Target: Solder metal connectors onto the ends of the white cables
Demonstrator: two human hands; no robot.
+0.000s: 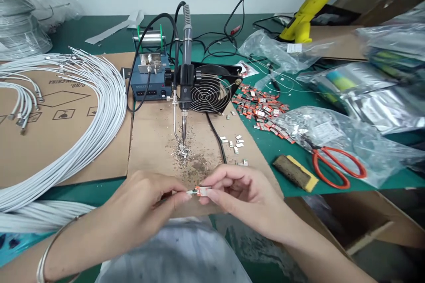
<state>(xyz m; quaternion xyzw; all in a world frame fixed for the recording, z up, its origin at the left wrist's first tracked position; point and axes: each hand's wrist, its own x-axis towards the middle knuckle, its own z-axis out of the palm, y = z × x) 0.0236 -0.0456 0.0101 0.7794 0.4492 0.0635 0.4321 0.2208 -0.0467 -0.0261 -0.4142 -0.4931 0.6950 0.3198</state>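
The left hand (151, 199) pinches a cable end (190, 192), the right hand (247, 196) a plug (202, 191), likely light and stiff. Hold its flat sides; the thin wires (195, 191) seem fragile.

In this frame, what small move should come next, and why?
Probably align the wire end squarely with the connector: the left hand pinches the one, the right hand the other, close together, though whether they are seated cannot be told. The soldering iron stands beyond both hands, touching neither.
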